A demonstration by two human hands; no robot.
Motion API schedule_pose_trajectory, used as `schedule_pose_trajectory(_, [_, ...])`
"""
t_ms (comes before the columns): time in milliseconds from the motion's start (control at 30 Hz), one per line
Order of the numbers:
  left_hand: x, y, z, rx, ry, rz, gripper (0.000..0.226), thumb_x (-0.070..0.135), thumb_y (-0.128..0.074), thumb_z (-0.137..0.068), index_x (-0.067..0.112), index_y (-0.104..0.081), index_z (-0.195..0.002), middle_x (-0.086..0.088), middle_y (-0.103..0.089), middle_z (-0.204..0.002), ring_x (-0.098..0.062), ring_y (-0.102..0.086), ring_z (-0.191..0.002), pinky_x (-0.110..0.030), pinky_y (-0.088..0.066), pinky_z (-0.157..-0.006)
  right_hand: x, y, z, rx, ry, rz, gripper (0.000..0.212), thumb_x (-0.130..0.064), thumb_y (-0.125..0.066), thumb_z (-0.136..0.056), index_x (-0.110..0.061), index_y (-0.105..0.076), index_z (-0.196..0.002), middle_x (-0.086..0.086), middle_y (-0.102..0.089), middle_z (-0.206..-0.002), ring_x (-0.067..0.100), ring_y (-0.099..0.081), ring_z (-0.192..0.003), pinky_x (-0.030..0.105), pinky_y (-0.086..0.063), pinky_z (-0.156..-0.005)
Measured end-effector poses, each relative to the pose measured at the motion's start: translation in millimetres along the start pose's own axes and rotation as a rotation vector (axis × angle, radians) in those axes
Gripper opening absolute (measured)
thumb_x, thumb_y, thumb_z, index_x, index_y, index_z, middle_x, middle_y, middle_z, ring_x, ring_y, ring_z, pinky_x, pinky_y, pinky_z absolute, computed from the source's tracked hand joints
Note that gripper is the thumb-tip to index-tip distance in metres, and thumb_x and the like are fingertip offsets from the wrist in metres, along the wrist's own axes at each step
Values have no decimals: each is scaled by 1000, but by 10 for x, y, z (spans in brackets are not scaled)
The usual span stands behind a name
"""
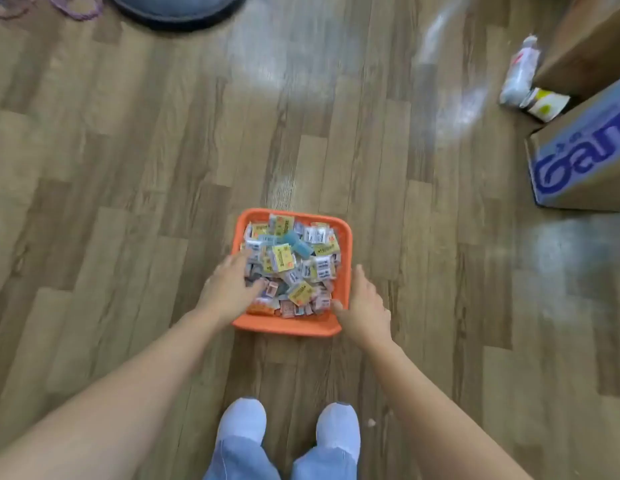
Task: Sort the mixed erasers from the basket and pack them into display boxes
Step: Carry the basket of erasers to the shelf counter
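Note:
An orange plastic basket (287,325) sits on the wooden floor just ahead of my feet. It is heaped with mixed erasers (294,261) in yellow, white, blue and pink wrappers. My left hand (228,289) lies over the basket's left rim, its fingers stretched out on the erasers and its thumb among them. My right hand (362,306) holds the basket's right rim near the front corner, with the thumb inside and the fingers along the outside wall. No display boxes are in view.
A cardboard box with blue lettering (578,161) stands at the right, and a second carton (585,43) sits behind it. A white bottle (519,71) and a small packet (544,103) lie beside them. A dark round object (176,8) is at the top left. My feet (287,427) are below the basket.

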State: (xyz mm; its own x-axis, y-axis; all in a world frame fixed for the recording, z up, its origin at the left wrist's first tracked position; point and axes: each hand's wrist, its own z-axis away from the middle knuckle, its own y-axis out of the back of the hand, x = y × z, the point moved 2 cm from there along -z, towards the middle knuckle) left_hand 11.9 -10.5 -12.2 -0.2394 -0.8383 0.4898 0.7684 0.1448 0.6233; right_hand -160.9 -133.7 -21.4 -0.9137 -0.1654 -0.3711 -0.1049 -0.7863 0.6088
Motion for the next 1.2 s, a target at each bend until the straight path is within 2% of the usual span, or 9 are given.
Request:
schedule_pose_trajectory(100, [-257, -217, -319, 123, 144, 367, 54, 13, -58, -88, 12, -36, -138, 3, -48, -123, -12, -47, -105, -29, -38, -84, 232, -272, -333, 64, -164, -318, 88, -28, -59, -91, -19, 6, -151, 8, -18, -156, 27, -29, -140, 48, -29, -111])
schedule_pose_trajectory(200, [-542, -416, -602, 174, 291, 492, 80, 17, -62, -87, 20, -10, -148, -5, -28, -149, -24, -36, -131, -45, -36, -103, 392, -462, -645, 89, -197, -505, 85, -26, -59, -91, -19, 1, -151, 8, -20, -156, 26, -29, -140, 48, -32, -110])
schedule_pose_trajectory(267, [-757, -542, -751, 169, 353, 550, 85, 16, -62, -87, 26, -4, -148, -7, -22, -152, -29, -34, -134, -53, -35, -104, 449, -560, -791, 91, -191, -609, 78, -23, -59, -91, -20, -9, -151, 6, -36, -148, 25, -42, -132, 50, -40, -104])
schedule_pose_trajectory(333, [-883, -628, -848, 120, 380, 612, 68, 15, -59, -89, 21, -21, -146, -8, -41, -142, -28, -48, -122, -48, -44, -95, 472, -627, -921, 73, -150, -676, 64, -17, -58, -90, -23, -28, -146, 0, -52, -132, 22, -56, -117, 50, -47, -97])
schedule_pose_trajectory(433, [-997, -728, -916, 126, 340, 577, 28, 12, -50, -94, 14, -51, -122, -6, -60, -116, -20, -58, -96, -37, -46, -77, 486, -686, -1045, 73, -103, -732, 41, -9, -56, -90, -27, -48, -126, -8, -61, -109, 17, -63, -101, 48, -52, -89])
schedule_pose_trajectory(700, [-1001, -648, -791, 84, 324, 657, 28, 2, -43, -95, 21, -54, -113, -2, -63, -101, -20, -64, -89, -37, -53, -69, 490, -652, -943, 74, -122, -787, 37, -9, -65, -86, -28, -50, -113, 2, -65, -107, 21, -67, -92, 49, -57, -78])
schedule_pose_trajectory(800, [-912, -585, -614, 48, 336, 682, 28, 0, -44, -94, 24, -54, -105, -3, -63, -100, -21, -64, -90, -41, -54, -74, 464, -522, -739, 65, -124, -789, 36, -8, -66, -85, -26, -50, -112, 0, -65, -104, 20, -67, -93, 48, -57, -79])
schedule_pose_trajectory(933, [-580, -299, -305, 23, 327, 687, 30, -3, -43, -93, 20, -54, -109, -1, -63, -93, -17, -63, -83, -32, -51, -62, 352, -160, -313, 67, -126, -813, 37, -12, -71, -82, -24, -53, -111, 2, -67, -106, 21, -68, -93, 48, -56, -80])
schedule_pose_trajectory(1200, [620, 680, 724, -43, 234, 638, 28, -7, -42, -92, 16, -55, -100, -6, -64, -94, -23, -64, -84, -35, -52, -64, -24, 1095, 1121, 186, -137, -871, 30, -3, -63, -85, -22, -54, -106, 5, -67, -104, 21, -67, -92, 47, -56, -81])
